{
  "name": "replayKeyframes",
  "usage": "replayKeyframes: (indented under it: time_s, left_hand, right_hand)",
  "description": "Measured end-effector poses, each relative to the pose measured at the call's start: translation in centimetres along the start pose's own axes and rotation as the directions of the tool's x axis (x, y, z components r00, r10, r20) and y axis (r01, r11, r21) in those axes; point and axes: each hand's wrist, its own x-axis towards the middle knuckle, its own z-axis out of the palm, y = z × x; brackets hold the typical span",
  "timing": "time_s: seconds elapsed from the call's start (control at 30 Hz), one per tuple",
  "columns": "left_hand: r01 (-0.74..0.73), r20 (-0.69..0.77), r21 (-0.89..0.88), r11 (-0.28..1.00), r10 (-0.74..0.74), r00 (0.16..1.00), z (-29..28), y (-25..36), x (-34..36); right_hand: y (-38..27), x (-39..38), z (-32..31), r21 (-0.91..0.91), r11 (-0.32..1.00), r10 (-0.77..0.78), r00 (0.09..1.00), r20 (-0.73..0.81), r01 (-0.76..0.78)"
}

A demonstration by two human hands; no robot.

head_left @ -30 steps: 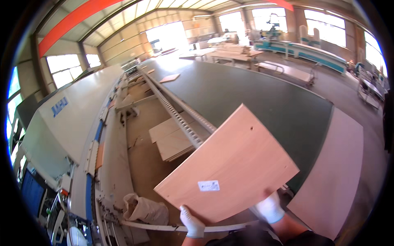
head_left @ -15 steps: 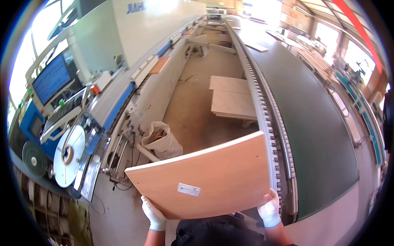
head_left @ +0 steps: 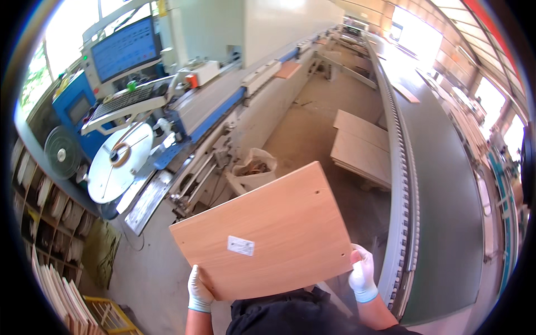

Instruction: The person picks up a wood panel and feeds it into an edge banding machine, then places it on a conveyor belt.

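Observation:
Both my white-gloved hands hold a light wood-grain board [head_left: 285, 229] with a white label and small holes. My left hand [head_left: 199, 287] grips its lower left edge, closed round it. My right hand [head_left: 363, 273] is closed on its lower right corner. The board is tilted in front of me. Beyond it is a white sack [head_left: 254, 159] with scraps inside. To the left is an edge-banding machine [head_left: 262, 30] with a white reel disc [head_left: 106, 184]. To the right runs a roller track [head_left: 393, 167].
A monitor [head_left: 123, 47] and keyboard [head_left: 120, 103] are at the upper left. Shelving [head_left: 53, 218] and upright boards [head_left: 58, 287] stand at lower left. Stacked panels [head_left: 360, 156] lie low between the machine and track. A long dark green table surface [head_left: 444, 223] is on the right.
My view has swung left toward the reel and monitor. The board has turned from steeply angled to more squarely in front of me, with both hands still on it.

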Motion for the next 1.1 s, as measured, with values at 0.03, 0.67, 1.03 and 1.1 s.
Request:
replayKeyframes:
  time_s: [0.03,0.67,1.03,1.1]
  left_hand:
    - [0.086,0.096,-0.032,0.996,-0.083,0.992,0.0,1.4,-0.5]
    - [-0.05,-0.143,0.148,0.988,0.071,0.987,-10.5,11.1,0.3]
    - [-0.3,-0.322,-0.047,0.953,0.27,0.908,-19.4,11.2,1.0]
    - [-0.311,-0.331,-0.059,0.948,0.276,0.903,-20.1,10.9,2.0]
  right_hand:
    - [0.9,0.8,0.4,0.065,0.997,-0.029,1.0,-0.006,0.03]
    - [12.5,2.9,15.9,0.468,0.405,0.609,0.613,0.503,-0.786]
    - [15.4,1.3,17.6,0.167,0.413,0.627,0.412,0.661,-0.895]
    - [16.0,1.5,16.8,0.229,0.403,0.655,0.454,0.604,-0.886]
